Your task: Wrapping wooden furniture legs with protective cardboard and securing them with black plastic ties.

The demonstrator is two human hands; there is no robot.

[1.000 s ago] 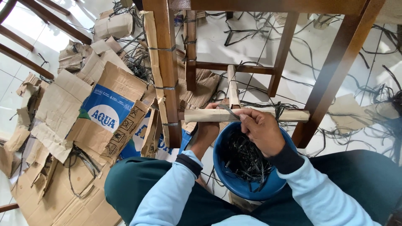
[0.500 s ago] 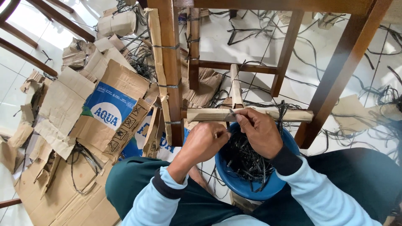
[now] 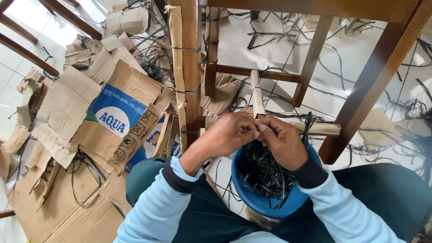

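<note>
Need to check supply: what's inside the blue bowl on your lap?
The blue bowl holds a tangle of black strips. Its far side is covered by the right hand, and the bottom is hidden beneath the strips.

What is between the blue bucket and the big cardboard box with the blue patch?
In the head view, the person's left arm and teal-trousered knee lie between the blue bucket and the cardboard box.

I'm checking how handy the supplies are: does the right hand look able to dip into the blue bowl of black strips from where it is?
Probably yes. The right hand sits directly above the blue bowl, whose black strips lie uncovered; only the left hand is beside it.
</note>
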